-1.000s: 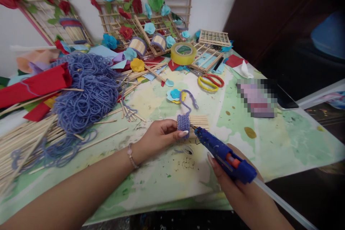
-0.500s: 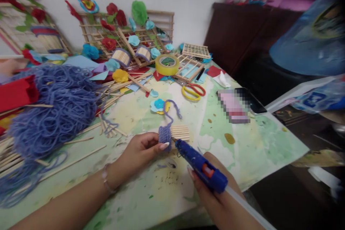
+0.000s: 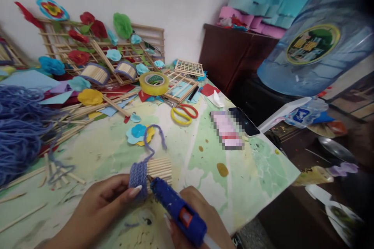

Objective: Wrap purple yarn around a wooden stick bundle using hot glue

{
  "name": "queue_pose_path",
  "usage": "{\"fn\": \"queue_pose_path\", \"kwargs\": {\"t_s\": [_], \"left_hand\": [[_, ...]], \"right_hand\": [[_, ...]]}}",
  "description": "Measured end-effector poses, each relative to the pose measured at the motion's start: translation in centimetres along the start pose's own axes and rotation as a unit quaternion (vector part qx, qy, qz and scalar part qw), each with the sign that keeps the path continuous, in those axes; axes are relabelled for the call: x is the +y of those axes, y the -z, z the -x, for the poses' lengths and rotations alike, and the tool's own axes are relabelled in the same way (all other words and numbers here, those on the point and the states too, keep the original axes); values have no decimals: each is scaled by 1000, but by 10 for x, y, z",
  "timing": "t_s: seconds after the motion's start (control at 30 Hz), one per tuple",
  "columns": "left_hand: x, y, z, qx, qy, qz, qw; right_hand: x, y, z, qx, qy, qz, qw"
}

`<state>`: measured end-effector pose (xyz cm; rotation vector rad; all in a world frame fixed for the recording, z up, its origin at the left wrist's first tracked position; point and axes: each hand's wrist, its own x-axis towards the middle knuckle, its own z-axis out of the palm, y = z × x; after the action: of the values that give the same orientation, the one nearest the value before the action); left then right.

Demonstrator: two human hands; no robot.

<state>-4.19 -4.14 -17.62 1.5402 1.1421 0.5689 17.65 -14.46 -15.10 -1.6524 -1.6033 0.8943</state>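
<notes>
My left hand [image 3: 113,198] pinches the yarn-wrapped end of a small panel of wooden sticks [image 3: 162,167], thumb in front and fingers behind. Purple-blue yarn [image 3: 137,179] is wound in several rows round that end, and its loose tail curls up over a blue and yellow paper flower [image 3: 138,134]. A blue hot glue gun [image 3: 178,210] is gripped in my right hand [image 3: 201,214]. Its nozzle tip meets the sticks right beside the yarn's edge. The glue gun hides part of the panel's lower side and some of my right fingers.
A heap of purple-blue yarn [image 3: 20,132] and loose sticks lie at left. Beyond the panel are scissors [image 3: 184,113], a tape roll [image 3: 154,83] and stick lattices with paper flowers. Phones [image 3: 244,120] lie near the right table edge; a water bottle [image 3: 312,46] stands beyond it.
The view has swung right and up, so everything sits lower and further left. My hands keep hold of the panel and the glue gun, its tip still by the yarn edge.
</notes>
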Motion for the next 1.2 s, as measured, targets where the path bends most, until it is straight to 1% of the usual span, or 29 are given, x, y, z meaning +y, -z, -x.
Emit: {"fn": "queue_pose_path", "kwargs": {"t_s": [0.07, 0.17, 0.2, 0.23, 0.37, 0.43, 0.5, 0.57, 0.67, 0.77, 0.83, 0.97, 1.1, 1.2], "left_hand": [[1, -4, 2, 38, -4, -30, 999], [6, -11, 6, 127, -14, -71, 989], [8, -12, 7, 147, -15, -80, 986], [10, -13, 7, 154, -16, -87, 984], [12, -11, 4, 117, -15, -99, 988], [14, -11, 3, 125, -8, -102, 987], [19, -11, 3, 142, 1, -94, 986], [23, -12, 2, 142, 13, -80, 987], [27, -12, -2, 130, 27, -54, 990], [25, -12, -5, 122, 12, -4, 992], [23, -13, -6, 120, 10, 30, 992], [23, -13, -6, 94, 12, 92, 991], [23, -13, -7, 86, 6, 108, 990], [18, -13, -8, 89, 1, 106, 990]], "right_hand": [[3, 2, -1, 0, 16, 2, 1000], [6, 6, -2, -9, 43, 10, 999], [6, 6, -3, -13, 51, 10, 999], [6, 7, -4, -18, 56, 6, 998], [0, 5, -6, -4, 44, -18, 999], [-4, 5, -7, 1, 27, -15, 1000], [-7, 4, -7, -8, 22, -4, 1000], [-10, 3, -8, -8, 18, 0, 1000], [-13, -4, -8, 34, 12, -16, 999], [-17, -10, -8, 62, 19, -36, 997], [-18, -13, -7, 65, 24, -48, 996], [-20, -13, -8, 62, 38, -57, 996], [-18, -13, -7, 53, 52, -35, 997], [-16, -16, -7, 73, 56, -35, 995]]}}
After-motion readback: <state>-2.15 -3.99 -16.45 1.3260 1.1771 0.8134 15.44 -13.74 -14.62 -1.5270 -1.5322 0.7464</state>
